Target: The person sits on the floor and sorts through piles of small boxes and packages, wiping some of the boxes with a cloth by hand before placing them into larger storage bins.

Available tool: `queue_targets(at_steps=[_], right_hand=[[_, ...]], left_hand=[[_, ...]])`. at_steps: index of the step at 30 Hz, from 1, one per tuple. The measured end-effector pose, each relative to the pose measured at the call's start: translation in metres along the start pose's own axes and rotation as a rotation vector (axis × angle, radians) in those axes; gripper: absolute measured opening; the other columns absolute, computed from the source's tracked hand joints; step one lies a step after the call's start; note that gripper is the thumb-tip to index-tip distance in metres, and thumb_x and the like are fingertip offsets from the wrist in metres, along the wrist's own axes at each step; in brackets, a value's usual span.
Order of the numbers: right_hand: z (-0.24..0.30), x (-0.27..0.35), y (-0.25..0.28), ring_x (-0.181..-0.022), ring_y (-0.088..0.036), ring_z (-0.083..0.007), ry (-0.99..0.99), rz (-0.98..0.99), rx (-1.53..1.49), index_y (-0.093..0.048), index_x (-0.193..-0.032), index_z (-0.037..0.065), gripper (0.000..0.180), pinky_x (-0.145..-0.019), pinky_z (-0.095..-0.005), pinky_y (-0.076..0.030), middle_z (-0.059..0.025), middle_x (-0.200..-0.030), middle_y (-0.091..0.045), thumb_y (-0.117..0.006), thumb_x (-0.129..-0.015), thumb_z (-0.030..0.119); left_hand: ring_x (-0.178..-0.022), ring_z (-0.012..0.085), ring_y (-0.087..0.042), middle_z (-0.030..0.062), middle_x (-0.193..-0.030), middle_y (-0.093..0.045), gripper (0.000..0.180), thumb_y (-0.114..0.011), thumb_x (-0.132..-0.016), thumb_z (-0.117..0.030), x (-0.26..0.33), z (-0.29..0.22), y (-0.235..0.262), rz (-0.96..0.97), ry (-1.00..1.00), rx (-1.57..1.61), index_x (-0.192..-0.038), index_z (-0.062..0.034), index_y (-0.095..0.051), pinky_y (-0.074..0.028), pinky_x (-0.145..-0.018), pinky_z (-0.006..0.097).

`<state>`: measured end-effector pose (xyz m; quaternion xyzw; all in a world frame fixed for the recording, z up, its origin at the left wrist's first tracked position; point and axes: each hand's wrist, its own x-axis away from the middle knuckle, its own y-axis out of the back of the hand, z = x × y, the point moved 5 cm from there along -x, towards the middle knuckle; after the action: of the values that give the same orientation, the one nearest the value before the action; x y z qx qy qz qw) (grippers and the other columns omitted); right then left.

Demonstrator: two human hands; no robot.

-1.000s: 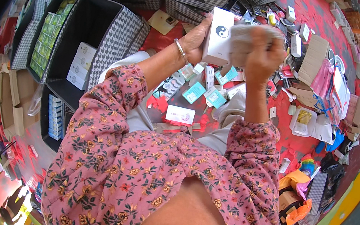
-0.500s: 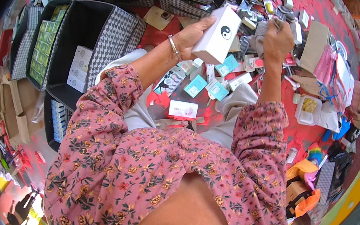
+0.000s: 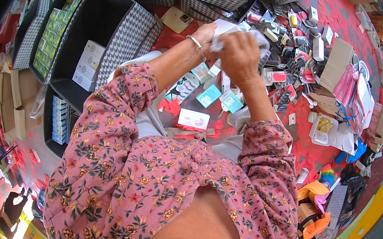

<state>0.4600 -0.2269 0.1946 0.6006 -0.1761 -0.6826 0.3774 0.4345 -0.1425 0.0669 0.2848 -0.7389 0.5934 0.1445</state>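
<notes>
Both hands are raised together over the red mat. My left hand, with a thin bangle at the wrist, grips a small white box, mostly hidden behind the fingers. My right hand is closed on a crumpled piece of clear wrapping against that box. Below the hands lie small teal packets and a white card with pink print. Pink floral sleeves cover both forearms.
A black-lined houndstooth bin at left holds white boxes; another bin holds green packets. A tray of blue boxes sits lower left. Several small packaged items, cardboard and a clear plastic tub litter the mat at right.
The white box has turned from facing the camera to lying mostly hidden in the hands. My right hand has come over it, holding the wrapping against it.
</notes>
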Motion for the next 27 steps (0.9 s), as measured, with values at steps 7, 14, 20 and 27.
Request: queue_targets(at_steps=[7, 14, 20, 27], right_hand=[[-0.101, 0.045, 0.040, -0.061, -0.058, -0.0254, -0.718, -0.050, 0.155, -0.057, -0.082, 0.002, 0.016, -0.056, -0.0346, -0.044, -0.0139, -0.071, -0.060, -0.057, -0.080, 0.018], [-0.102, 0.063, -0.004, -0.070, -0.050, -0.0101, -1.398, 0.171, -0.962, -0.061, -0.092, -0.001, 0.039, -0.064, -0.0244, -0.041, -0.0024, -0.080, -0.058, -0.061, -0.078, 0.035], [-0.084, 0.068, -0.008, -0.067, -0.055, -0.0127, -1.457, 0.286, -1.198, -0.058, -0.096, 0.000, 0.039, -0.060, -0.0242, -0.044, -0.0054, -0.081, -0.059, -0.068, -0.069, 0.025], [-0.074, 0.063, -0.004, -0.067, -0.059, -0.0186, -1.623, -0.080, -1.730, -0.055, -0.100, 0.000, 0.037, -0.061, -0.0298, -0.050, -0.0104, -0.082, -0.061, -0.065, -0.074, 0.023]], left_hand=[[-0.097, 0.0281, -0.055, 0.0129, -0.108, -0.053, 0.033, -0.033, -0.092, -0.029, 0.023, -0.024, -0.019, -0.170, -0.160, -0.003, -0.115, -0.0057, -0.040, -0.045, -0.083, 0.049], [-0.096, 0.0221, -0.053, 0.0133, -0.110, -0.045, 0.063, -0.053, -0.084, -0.012, 0.038, -0.027, -0.048, -0.008, -0.522, -0.399, -0.129, -0.0139, -0.009, -0.051, -0.075, 0.037], [-0.103, 0.0254, -0.049, 0.0192, -0.116, -0.043, 0.071, -0.055, -0.082, -0.010, 0.039, -0.022, -0.056, 0.073, -0.400, -0.554, -0.132, -0.0023, -0.005, -0.045, -0.084, 0.040], [-0.101, 0.0237, -0.050, 0.0143, -0.107, -0.052, 0.040, -0.045, -0.089, -0.026, 0.035, -0.032, -0.040, 0.097, -0.273, -0.298, -0.120, -0.0020, -0.038, -0.039, -0.092, 0.036]])
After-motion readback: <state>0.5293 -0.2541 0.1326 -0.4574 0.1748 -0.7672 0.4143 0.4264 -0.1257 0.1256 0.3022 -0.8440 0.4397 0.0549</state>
